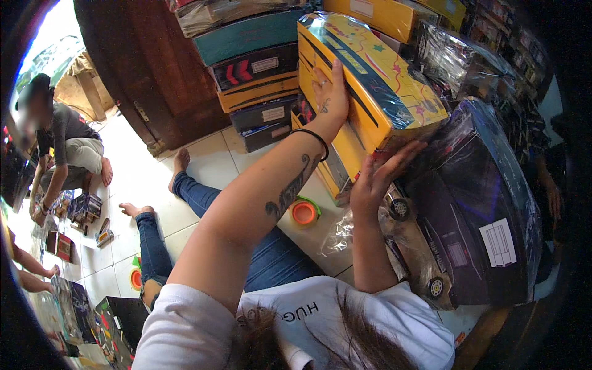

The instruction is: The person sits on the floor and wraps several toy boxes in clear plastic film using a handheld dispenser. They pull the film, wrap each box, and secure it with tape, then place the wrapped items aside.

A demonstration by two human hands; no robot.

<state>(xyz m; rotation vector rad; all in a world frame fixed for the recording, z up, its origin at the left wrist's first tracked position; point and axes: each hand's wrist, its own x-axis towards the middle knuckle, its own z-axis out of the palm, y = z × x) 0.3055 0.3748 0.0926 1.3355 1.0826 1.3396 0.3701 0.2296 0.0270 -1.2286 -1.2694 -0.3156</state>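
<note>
A large yellow and dark blue cardboard box point(394, 80), printed with stars and streamers, stands tilted in front of me. My left hand point(332, 95) grips its yellow left side, the thumb pointing up along the face. At the box's near lower end is my right hand point(379, 179), its fingers stretched out and the thumb apart; whether the palm bears weight is hidden. More yellow packaging point(333, 172) shows below the left hand. Close to my right forearm lies a toy vehicle with dark wheels point(399, 209), in clear plastic wrap.
A dark plastic-wrapped box point(456, 228) fills the right side. Stacked boxes point(253, 68) rise beside a brown wooden door point(160, 74). An orange and green round toy point(304, 212) lies on the white tiles. At left, a person point(68, 135) crouches over small boxes point(84, 208).
</note>
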